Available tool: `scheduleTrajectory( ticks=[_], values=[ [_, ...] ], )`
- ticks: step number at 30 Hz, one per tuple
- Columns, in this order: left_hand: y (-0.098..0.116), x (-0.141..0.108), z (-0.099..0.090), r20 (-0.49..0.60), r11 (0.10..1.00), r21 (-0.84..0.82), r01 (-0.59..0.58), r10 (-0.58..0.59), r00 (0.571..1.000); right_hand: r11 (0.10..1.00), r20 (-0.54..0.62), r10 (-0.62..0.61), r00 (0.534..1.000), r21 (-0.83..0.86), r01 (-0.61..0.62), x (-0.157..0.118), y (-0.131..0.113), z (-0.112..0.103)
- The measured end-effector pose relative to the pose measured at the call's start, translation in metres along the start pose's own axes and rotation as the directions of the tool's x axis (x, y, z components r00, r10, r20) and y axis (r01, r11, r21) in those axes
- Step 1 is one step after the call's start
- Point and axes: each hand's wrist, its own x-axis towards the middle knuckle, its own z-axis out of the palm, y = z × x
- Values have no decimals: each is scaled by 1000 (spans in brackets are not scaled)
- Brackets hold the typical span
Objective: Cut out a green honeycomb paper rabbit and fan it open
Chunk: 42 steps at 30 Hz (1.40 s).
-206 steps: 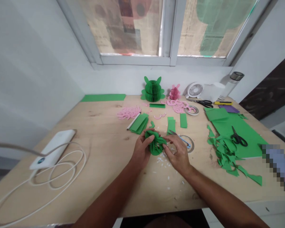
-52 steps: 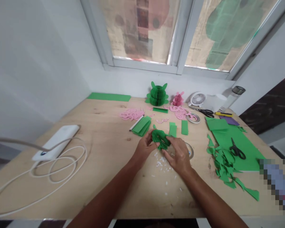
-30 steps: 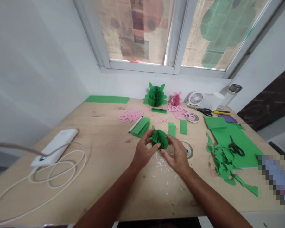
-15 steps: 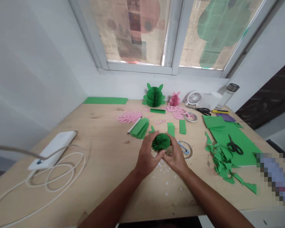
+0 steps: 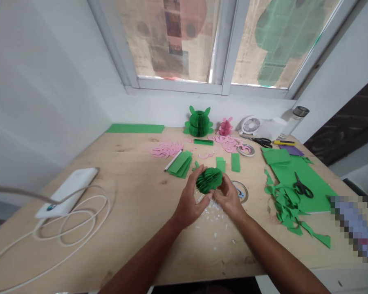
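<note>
A green honeycomb paper ball [image 5: 209, 180] is held above the table between both hands. My left hand [image 5: 188, 201] is closed around its left side, thumb below and fingers on top. My right hand [image 5: 231, 200] grips the right and lower side, its thumb near the left thumb. Small white paper bits [image 5: 215, 216] lie on the table under the ball. Just right of my right hand is a roll of tape [image 5: 245, 199] with a blue item inside it. Green paper strips [image 5: 180, 164] and a white pen [image 5: 172, 161] lie beyond my left hand.
Along the back wall stand a green paper figure [image 5: 199, 123], a pink one [image 5: 225, 127], a small fan [image 5: 250, 125] and a bottle [image 5: 294, 122]. Scissors [image 5: 302, 188] rest on green sheets [image 5: 313, 173] beside scraps [image 5: 286, 208]. A white power bank [image 5: 70, 192] with looped cable lies left.
The paper ball has turned in my hands and shows more of its pleats. My right hand has shifted slightly, uncovering less of the blue item in the tape roll.
</note>
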Motion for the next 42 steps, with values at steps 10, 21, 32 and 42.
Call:
scheduleTrajectory(
  ticks=[10,21,32,42],
  values=[
    [-4,2,3,-38,921,-370,120,-144,989,976,34,14,999,216,-21,1,-25,2],
    [-7,3,7,80,840,-457,291,-287,954,972,33,26,999,232,-33,4,-19,1],
    [-4,1,6,-20,959,-235,160,-169,985,992,118,-8,993,127,-7,0,-27,-3],
    [1,-3,11,-22,990,142,-16,19,1000,948,-4,86,996,307,-80,0,-22,1]
  ],
)
